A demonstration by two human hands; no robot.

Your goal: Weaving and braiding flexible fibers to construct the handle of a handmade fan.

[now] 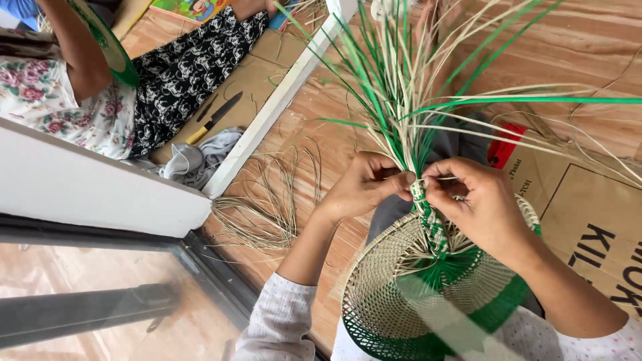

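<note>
A single head-worn camera looks steeply down and slightly forward from close above the person's lap, so both forearms enter from the bottom edge, the wooden floor (301, 120) fills the middle, and a white door frame (281, 100) crosses toward the top

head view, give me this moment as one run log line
left hand: pinching strands at woven handle | right hand: gripping same strands | woven fan: green and natural, in lap | loose strands: on floor
</note>
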